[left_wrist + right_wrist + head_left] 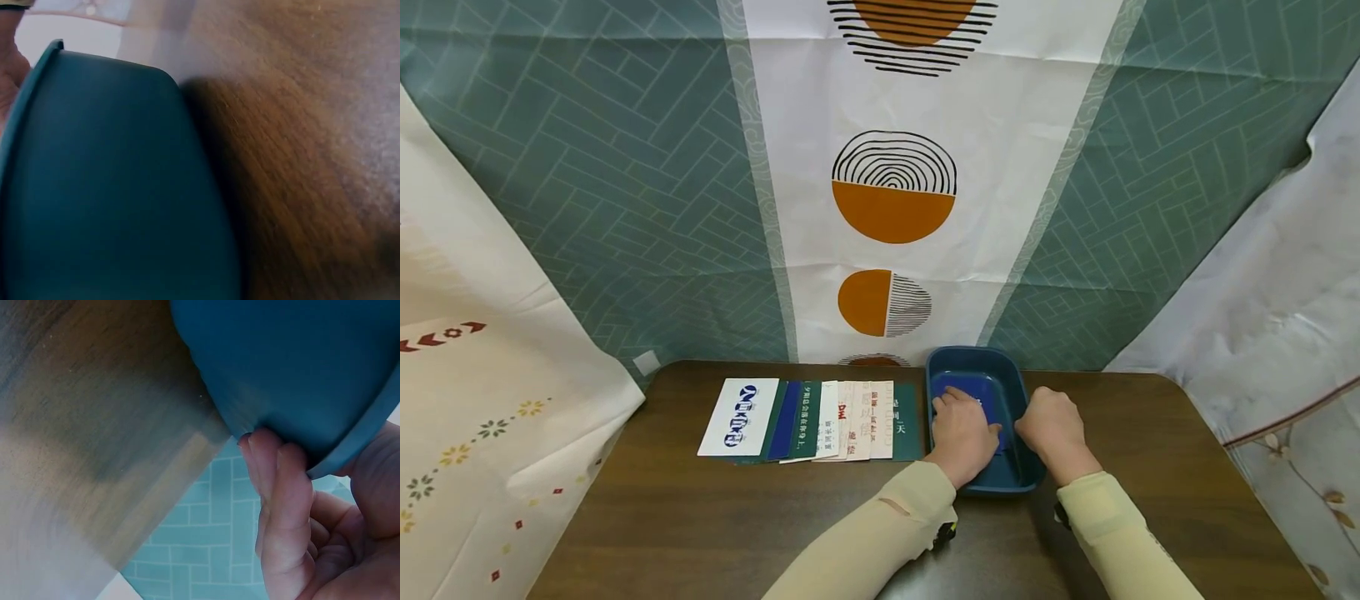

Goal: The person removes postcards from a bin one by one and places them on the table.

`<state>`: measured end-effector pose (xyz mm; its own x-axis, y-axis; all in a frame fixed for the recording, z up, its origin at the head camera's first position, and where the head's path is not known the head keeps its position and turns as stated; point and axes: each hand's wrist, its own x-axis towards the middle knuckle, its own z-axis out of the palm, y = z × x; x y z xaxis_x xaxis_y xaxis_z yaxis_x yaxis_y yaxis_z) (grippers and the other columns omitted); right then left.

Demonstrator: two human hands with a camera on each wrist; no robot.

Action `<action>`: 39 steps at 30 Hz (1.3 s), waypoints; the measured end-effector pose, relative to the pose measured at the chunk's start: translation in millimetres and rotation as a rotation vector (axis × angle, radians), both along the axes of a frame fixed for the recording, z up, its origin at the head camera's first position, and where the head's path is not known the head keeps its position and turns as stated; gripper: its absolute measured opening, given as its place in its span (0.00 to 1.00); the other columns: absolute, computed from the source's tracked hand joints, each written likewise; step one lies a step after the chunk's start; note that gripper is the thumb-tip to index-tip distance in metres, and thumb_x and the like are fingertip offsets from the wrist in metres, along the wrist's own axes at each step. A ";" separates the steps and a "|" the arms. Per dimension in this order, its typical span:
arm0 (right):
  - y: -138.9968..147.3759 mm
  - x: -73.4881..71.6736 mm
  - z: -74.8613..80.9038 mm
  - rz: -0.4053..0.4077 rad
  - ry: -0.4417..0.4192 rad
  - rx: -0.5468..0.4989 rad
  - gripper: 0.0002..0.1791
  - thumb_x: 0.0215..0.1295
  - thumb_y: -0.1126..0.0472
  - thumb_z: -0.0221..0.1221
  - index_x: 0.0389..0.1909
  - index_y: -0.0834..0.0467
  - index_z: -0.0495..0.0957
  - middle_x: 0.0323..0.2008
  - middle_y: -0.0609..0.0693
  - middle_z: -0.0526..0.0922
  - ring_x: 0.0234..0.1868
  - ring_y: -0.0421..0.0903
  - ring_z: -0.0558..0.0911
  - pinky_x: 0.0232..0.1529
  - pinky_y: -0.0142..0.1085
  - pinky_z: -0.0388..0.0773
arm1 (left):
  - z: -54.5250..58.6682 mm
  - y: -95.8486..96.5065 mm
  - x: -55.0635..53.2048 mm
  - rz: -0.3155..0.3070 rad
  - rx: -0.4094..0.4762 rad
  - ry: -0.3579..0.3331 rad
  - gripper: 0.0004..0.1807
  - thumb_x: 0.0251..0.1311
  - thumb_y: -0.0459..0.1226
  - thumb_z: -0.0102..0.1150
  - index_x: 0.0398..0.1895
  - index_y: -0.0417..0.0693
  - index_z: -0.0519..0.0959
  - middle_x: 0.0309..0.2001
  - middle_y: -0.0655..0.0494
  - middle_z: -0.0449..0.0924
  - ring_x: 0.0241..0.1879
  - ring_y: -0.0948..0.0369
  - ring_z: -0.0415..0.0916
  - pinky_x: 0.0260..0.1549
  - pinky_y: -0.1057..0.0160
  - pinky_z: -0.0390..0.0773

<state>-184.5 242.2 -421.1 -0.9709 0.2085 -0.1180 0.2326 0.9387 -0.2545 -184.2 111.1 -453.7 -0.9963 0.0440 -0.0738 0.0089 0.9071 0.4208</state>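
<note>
A dark blue plastic tray (1011, 479) sits on the wooden table, with a blue card (981, 390) lying inside it. My left hand (962, 437) reaches over the tray's left side, its fingers extended onto the card and covering part of it. At the right side, my right hand (1054, 429) grips the tray's rim. In the right wrist view, the fingers (284, 487) press the tray's outer wall (300, 369) while the thumb goes over the rim. The left wrist view is mostly filled by the tray's outside (119, 175), hiding the left hand.
Left of the tray lies an overlapping row of cards: a white card with blue print (741, 417) at one end, a dark green card (908, 433) at the other, several between. The wooden table (737, 533) meets a patterned curtain (895, 300) at its back edge.
</note>
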 end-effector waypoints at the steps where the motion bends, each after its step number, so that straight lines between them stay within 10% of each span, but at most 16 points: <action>1: -0.1 -0.3 -0.2 -0.001 0.002 0.000 0.13 0.48 0.62 0.61 0.29 0.70 0.76 0.27 0.64 0.80 0.22 0.52 0.77 0.22 0.46 0.78 | -1.3 1.5 -0.9 0.007 -0.030 -0.004 0.53 0.50 0.62 0.59 0.67 0.29 0.55 0.61 0.38 0.68 0.58 0.47 0.68 0.47 0.56 0.79; 13: 0.0 -0.9 -1.6 -0.008 0.011 0.010 0.13 0.47 0.61 0.60 0.29 0.69 0.76 0.28 0.65 0.81 0.23 0.53 0.78 0.23 0.47 0.78 | -12.4 8.1 -1.6 -0.020 -0.295 0.036 0.58 0.42 0.65 0.63 0.65 0.29 0.59 0.56 0.40 0.73 0.56 0.49 0.69 0.50 0.61 0.77; 27: 0.5 0.0 -2.6 0.001 0.030 0.021 0.13 0.47 0.61 0.60 0.28 0.69 0.76 0.29 0.65 0.81 0.23 0.54 0.78 0.23 0.48 0.77 | -8.5 7.8 7.1 -0.041 -0.372 0.087 0.55 0.36 0.60 0.69 0.63 0.33 0.64 0.58 0.43 0.71 0.55 0.51 0.69 0.50 0.62 0.76; 39: -1.3 2.0 0.4 0.002 0.035 0.024 0.15 0.49 0.61 0.60 0.32 0.70 0.77 0.31 0.67 0.81 0.25 0.55 0.79 0.24 0.48 0.78 | -3.4 -1.6 13.3 -0.053 -0.343 0.213 0.42 0.32 0.50 0.75 0.52 0.34 0.74 0.37 0.47 0.73 0.38 0.56 0.72 0.28 0.67 0.80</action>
